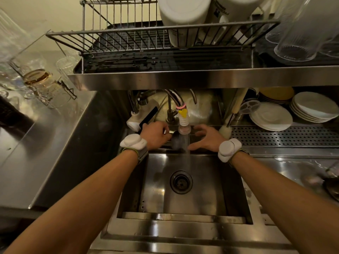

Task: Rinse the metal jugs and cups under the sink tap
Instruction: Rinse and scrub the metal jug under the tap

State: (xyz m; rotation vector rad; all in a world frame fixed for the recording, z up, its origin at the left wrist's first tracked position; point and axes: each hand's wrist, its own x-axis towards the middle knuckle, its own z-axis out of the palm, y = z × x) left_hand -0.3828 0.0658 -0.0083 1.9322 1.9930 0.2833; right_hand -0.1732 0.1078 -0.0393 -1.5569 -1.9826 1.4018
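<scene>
Left arm point(88, 191): bare forearm, reaching from the lower left of the frame up to the centre.
Left hand point(156, 134): knuckles up, fingers curled inward; what they close on is unclear.
Right arm point(275, 184): bare forearm, reaching from the lower right up to the centre.
Right hand point(207, 138): palm down, fingers spread and relaxed.

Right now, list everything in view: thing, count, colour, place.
sink: one, steel, centre
tap: one, steel, yellow clip, behind sink, water running
rack: one, wire, on shelf above
tubs: at least two, white, in rack
glasses: several, clear, top right and left counter
plates: stacks, white, some yellow, right shelf
brush: one, white, right of tap
left hand: one, at tap base, grip unclear
right hand: one, open, right of stream
</scene>
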